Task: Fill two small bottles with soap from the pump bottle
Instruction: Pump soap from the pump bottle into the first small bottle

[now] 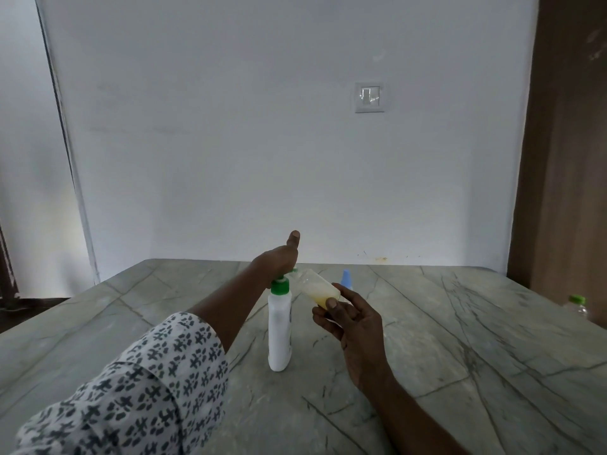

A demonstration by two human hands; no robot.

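A white pump bottle point(279, 330) with a green collar stands upright on the marble table point(460, 339). My left hand point(279, 259) rests palm down on its pump head, thumb raised, and hides most of the pump. My right hand point(353, 318) holds a small clear bottle point(317, 289), tilted with its mouth up against the green nozzle. Pale yellow soap lies in the lower part of this small bottle. Behind my right hand, a small blue-topped bottle point(345, 279) pokes up, mostly hidden.
A clear bottle with a green cap point(577, 305) stands at the table's right edge. A white wall with a switch plate point(370, 96) runs behind the table, and a brown wooden panel point(568, 159) is on the right.
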